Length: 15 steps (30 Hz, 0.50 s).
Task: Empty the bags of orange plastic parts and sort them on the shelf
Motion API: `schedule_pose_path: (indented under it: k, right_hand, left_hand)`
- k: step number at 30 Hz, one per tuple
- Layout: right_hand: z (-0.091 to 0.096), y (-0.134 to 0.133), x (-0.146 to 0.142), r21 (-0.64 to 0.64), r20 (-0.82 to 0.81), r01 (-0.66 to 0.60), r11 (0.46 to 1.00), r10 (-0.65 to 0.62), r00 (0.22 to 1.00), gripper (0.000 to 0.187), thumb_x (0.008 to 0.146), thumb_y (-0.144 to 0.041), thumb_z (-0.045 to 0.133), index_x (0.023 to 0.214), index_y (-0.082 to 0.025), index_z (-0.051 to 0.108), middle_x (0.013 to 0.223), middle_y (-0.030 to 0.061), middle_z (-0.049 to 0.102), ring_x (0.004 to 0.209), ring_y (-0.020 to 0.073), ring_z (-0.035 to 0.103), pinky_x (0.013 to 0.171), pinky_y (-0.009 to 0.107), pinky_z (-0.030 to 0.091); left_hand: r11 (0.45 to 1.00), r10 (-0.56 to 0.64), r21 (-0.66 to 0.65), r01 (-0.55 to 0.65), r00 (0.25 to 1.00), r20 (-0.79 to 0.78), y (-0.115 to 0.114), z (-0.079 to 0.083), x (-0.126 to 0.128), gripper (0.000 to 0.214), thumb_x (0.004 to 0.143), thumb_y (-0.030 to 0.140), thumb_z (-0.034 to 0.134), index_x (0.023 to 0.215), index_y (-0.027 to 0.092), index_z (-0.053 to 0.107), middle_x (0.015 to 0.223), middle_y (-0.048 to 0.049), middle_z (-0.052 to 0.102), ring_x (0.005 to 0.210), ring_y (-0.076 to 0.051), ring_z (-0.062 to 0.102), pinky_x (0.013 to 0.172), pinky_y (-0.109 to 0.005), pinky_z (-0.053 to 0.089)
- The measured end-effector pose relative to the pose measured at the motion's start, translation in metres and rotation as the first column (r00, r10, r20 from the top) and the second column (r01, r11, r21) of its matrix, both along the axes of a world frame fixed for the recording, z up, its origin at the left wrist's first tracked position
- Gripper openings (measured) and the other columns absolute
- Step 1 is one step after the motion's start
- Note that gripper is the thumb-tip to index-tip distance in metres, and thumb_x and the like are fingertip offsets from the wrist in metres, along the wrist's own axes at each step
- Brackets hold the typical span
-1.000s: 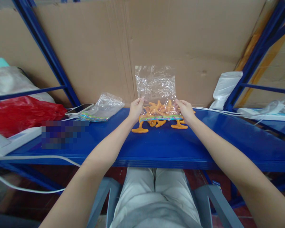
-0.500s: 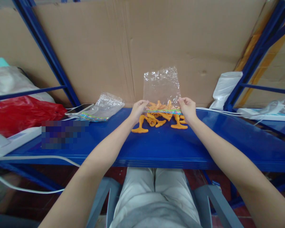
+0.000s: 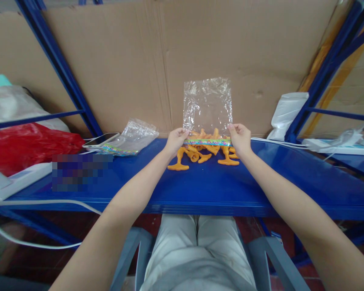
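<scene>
A clear plastic bag with a colourful printed strip along its near edge is stretched between my two hands. My left hand pinches its left side near the strip, and my right hand pinches the right side. Under and behind the bag lie several orange plastic T-shaped pieces, some with a round cup-like end. The bag partly covers them, and I see no piece inside it. Two T-shaped pieces poke out toward me, one near each hand.
On the blue shelf, a stack of clear bags lies left, beside a phone. Farther left are a red plastic bag and a white power strip. A white packet leans against the cardboard at right, near cables.
The bag's far end has risen and spread flatter, and its printed strip now faces me more fully. Both hands keep their hold, almost unmoved. The orange pieces stay where they were.
</scene>
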State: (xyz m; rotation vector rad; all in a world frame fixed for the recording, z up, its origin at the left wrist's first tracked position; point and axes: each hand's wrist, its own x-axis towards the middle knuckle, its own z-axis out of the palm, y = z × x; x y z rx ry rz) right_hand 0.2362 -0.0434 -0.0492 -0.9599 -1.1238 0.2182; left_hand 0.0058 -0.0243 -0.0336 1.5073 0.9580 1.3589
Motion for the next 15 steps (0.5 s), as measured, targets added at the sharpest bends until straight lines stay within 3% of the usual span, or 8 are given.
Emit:
schedule_pose_path:
  k: [3, 7, 12, 15]
  right_hand:
    - [-0.001, 0.001, 0.000, -0.028, -0.021, -0.023, 0.999, 0.022, 1.000, 0.038, 0.079, -0.054, 0.073, 0.068, -0.023, 0.056, 0.064, -0.0024, 0.058, 0.066, 0.0147, 0.056, 0.063, 0.028, 0.046]
    - [-0.001, -0.003, -0.001, -0.121, -0.111, -0.099, 0.988, 0.086, 0.990, 0.035, 0.080, -0.051, 0.073, 0.071, -0.025, 0.052, 0.054, -0.0065, 0.051, 0.046, 0.0115, 0.045, 0.045, 0.026, 0.037]
    - [0.001, -0.009, -0.004, -0.151, -0.172, -0.173, 0.973, 0.146, 0.974, 0.036, 0.079, -0.050, 0.074, 0.071, -0.026, 0.048, 0.050, -0.0101, 0.048, 0.031, 0.0075, 0.033, 0.033, 0.025, 0.026]
    - [0.003, -0.011, -0.006, -0.150, -0.164, -0.173, 0.973, 0.148, 0.975, 0.034, 0.079, -0.046, 0.074, 0.070, -0.025, 0.049, 0.049, -0.0105, 0.049, 0.030, 0.0067, 0.033, 0.031, 0.025, 0.025]
  left_hand:
    - [1.000, 0.022, -0.005, -0.022, 1.000, -0.009, 0.000, -0.002, 0.001, 0.019, 0.088, 0.023, 0.069, 0.074, 0.016, 0.059, 0.060, 0.0034, 0.060, 0.047, -0.008, 0.055, 0.048, -0.018, 0.045]
    - [0.996, 0.090, -0.020, -0.090, 0.996, 0.006, 0.006, 0.004, -0.004, 0.021, 0.085, 0.020, 0.069, 0.069, 0.016, 0.058, 0.064, 0.0006, 0.065, 0.053, -0.010, 0.059, 0.053, -0.019, 0.047]
    - [0.952, 0.302, -0.062, -0.300, 0.952, 0.038, 0.025, 0.041, -0.045, 0.027, 0.087, 0.011, 0.060, 0.063, 0.017, 0.051, 0.061, 0.0026, 0.060, 0.054, -0.009, 0.055, 0.059, -0.020, 0.047]
    - [0.899, 0.411, -0.086, -0.428, 0.896, -0.165, 0.036, 0.067, -0.085, 0.027, 0.092, 0.007, 0.055, 0.066, 0.015, 0.053, 0.057, 0.0051, 0.055, 0.052, -0.006, 0.050, 0.063, -0.020, 0.046]
